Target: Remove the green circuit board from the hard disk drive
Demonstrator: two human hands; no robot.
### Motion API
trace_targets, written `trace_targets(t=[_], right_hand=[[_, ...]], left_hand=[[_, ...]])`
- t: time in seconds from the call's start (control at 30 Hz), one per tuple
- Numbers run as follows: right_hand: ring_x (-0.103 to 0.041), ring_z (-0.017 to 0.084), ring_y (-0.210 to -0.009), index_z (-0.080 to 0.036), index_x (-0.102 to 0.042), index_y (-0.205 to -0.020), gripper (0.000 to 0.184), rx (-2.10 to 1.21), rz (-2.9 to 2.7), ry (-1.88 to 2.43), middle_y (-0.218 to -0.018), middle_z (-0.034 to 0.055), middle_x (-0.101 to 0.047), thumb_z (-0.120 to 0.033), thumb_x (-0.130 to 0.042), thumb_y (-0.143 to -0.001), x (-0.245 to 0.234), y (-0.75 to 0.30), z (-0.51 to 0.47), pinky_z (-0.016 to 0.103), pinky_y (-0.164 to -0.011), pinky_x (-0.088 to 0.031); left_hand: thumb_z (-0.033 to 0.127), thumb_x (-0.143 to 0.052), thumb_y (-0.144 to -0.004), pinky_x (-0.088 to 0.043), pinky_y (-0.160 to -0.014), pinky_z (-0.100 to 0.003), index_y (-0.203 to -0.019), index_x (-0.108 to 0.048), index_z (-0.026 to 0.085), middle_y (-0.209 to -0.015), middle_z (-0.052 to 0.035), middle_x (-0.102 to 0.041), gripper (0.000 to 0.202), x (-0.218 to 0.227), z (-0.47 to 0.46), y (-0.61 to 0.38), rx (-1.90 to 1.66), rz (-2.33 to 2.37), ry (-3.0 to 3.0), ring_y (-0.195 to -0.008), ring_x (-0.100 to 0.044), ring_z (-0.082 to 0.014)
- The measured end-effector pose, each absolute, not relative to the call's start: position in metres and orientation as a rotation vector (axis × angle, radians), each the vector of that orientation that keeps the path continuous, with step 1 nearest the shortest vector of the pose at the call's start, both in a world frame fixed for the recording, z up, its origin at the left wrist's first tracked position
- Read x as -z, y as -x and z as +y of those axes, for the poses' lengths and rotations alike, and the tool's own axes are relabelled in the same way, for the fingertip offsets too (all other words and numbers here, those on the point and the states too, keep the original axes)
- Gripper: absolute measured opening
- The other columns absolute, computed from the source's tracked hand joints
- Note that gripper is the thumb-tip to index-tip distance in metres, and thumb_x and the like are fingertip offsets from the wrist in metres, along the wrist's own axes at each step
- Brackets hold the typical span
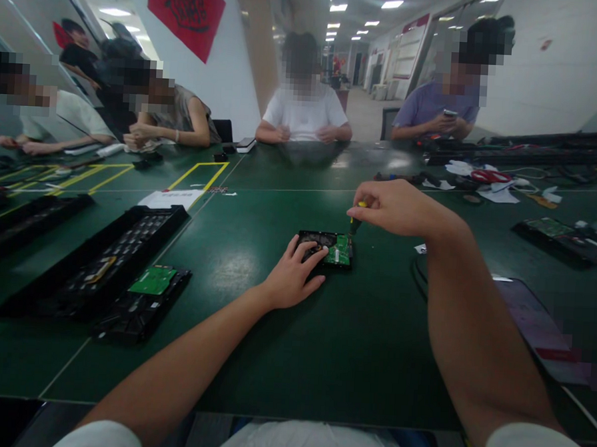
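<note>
A small black hard drive [327, 249] with a green circuit board on top lies on the green table [251, 354] in front of me. My left hand [296, 273] rests on its near left corner, fingers spread and pressing it flat. My right hand [399, 205] hovers above the drive's right end, fingers closed round a small screwdriver [357, 216] with a yellow cap. The screwdriver points down at the board's right edge.
Long black trays [96, 259] lie at the left; one holds a green board [151, 280]. Another drive [553, 231] and scraps of paper sit at the right. A dark pad [538, 323] lies by my right forearm. Several people sit across the table.
</note>
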State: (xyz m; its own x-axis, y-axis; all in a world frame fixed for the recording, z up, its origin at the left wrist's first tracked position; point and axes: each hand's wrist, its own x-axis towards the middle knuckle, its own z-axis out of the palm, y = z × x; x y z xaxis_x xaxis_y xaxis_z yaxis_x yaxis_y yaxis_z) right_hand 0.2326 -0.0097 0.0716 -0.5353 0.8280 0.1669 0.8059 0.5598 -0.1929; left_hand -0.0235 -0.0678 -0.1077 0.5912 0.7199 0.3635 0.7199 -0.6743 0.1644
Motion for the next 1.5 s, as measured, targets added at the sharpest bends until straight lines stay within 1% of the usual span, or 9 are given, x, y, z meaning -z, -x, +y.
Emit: trace_targets(t=[0.1,0.2,0.37,0.57,0.67,0.87,1.1,1.3,1.5], right_hand=[[-0.071,0.024,-0.089,-0.017,-0.074,-0.098,0.02,-0.033,-2.549,1.372,-0.097,0.009,-0.078,-0.035,-0.067,-0.094,-0.0696,-0.2318,-0.0074,0.033,-0.079,-0.046],[-0.071,0.024,-0.093,-0.018,-0.074,-0.1,0.016,-0.031,-2.558,1.319,-0.101,0.0084,-0.079,-0.029,-0.064,-0.094,-0.0677,-0.2304,-0.0065,0.032,-0.081,-0.045],[-0.072,0.023,-0.09,-0.017,-0.076,-0.1,0.02,-0.092,-2.571,1.288,-0.093,0.0072,-0.079,-0.032,-0.063,-0.097,-0.0687,-0.2291,-0.0079,0.032,-0.082,-0.047],[-0.074,0.02,-0.077,-0.015,-0.072,-0.122,0.029,-0.264,-2.61,1.343,-0.089,0.0058,-0.079,-0.022,-0.057,-0.098,-0.0722,-0.2301,-0.0102,0.031,-0.083,-0.05],[-0.073,0.02,-0.075,-0.016,-0.069,-0.124,0.029,-0.308,-2.592,1.373,-0.089,0.0054,-0.079,-0.026,-0.058,-0.099,-0.0726,-0.2313,-0.0109,0.031,-0.081,-0.05],[-0.072,0.024,-0.088,-0.019,-0.072,-0.111,0.024,-0.16,-2.578,1.333,-0.097,0.0079,-0.078,-0.037,-0.064,-0.097,-0.0727,-0.2328,-0.0103,0.033,-0.081,-0.047],[-0.07,0.026,-0.094,-0.02,-0.073,-0.097,0.016,-0.032,-2.559,1.336,-0.099,0.0081,-0.077,-0.034,-0.066,-0.093,-0.0693,-0.2333,-0.0065,0.034,-0.082,-0.046],[-0.072,0.026,-0.094,-0.019,-0.074,-0.105,0.02,-0.088,-2.565,1.291,-0.101,0.0084,-0.079,-0.034,-0.064,-0.096,-0.0678,-0.2362,-0.0046,0.035,-0.083,-0.048],[-0.073,0.02,-0.075,-0.014,-0.071,-0.124,0.031,-0.316,-2.553,1.36,-0.087,0.0064,-0.078,-0.02,-0.053,-0.099,-0.0733,-0.2317,-0.0113,0.031,-0.079,-0.051]], left_hand=[[0.048,-0.054,-0.104,-0.016,-0.132,-0.066,-0.161,-0.039,0.023,-0.152,-0.0167,-0.047,0.065,0.1073,-0.0684,0.0233,0.626,-1.283,2.795,-0.155,-0.035,-0.0381],[0.048,-0.054,-0.104,-0.017,-0.132,-0.065,-0.161,-0.04,0.023,-0.153,-0.0162,-0.046,0.064,0.1066,-0.0689,0.0228,0.627,-1.297,2.79,-0.155,-0.034,-0.0388],[0.046,-0.055,-0.103,-0.014,-0.133,-0.065,-0.162,-0.038,0.023,-0.152,-0.0161,-0.049,0.065,0.1063,-0.0683,0.0224,0.636,-1.261,2.803,-0.154,-0.037,-0.0368],[0.047,-0.054,-0.104,-0.013,-0.133,-0.065,-0.163,-0.036,0.024,-0.152,-0.0156,-0.049,0.066,0.1077,-0.0674,0.0234,0.625,-1.268,2.803,-0.154,-0.037,-0.0356],[0.047,-0.053,-0.104,-0.014,-0.133,-0.066,-0.163,-0.036,0.024,-0.152,-0.0159,-0.049,0.065,0.1078,-0.0677,0.0235,0.62,-1.274,2.799,-0.155,-0.035,-0.0364],[0.048,-0.053,-0.104,-0.015,-0.132,-0.066,-0.163,-0.035,0.026,-0.153,-0.0156,-0.049,0.066,0.1075,-0.0679,0.0234,0.613,-1.283,2.801,-0.155,-0.036,-0.0369],[0.048,-0.056,-0.103,-0.017,-0.131,-0.069,-0.162,-0.038,0.028,-0.155,-0.014,-0.046,0.065,0.1067,-0.0682,0.0233,0.651,-1.329,2.823,-0.156,-0.033,-0.0393],[0.047,-0.055,-0.103,-0.015,-0.132,-0.066,-0.162,-0.038,0.025,-0.152,-0.0155,-0.049,0.065,0.1065,-0.0684,0.0228,0.655,-1.298,2.823,-0.155,-0.035,-0.0379],[0.047,-0.054,-0.104,-0.016,-0.132,-0.066,-0.162,-0.037,0.025,-0.153,-0.0153,-0.048,0.065,0.106,-0.0692,0.0231,0.629,-1.301,2.818,-0.155,-0.034,-0.0378]])
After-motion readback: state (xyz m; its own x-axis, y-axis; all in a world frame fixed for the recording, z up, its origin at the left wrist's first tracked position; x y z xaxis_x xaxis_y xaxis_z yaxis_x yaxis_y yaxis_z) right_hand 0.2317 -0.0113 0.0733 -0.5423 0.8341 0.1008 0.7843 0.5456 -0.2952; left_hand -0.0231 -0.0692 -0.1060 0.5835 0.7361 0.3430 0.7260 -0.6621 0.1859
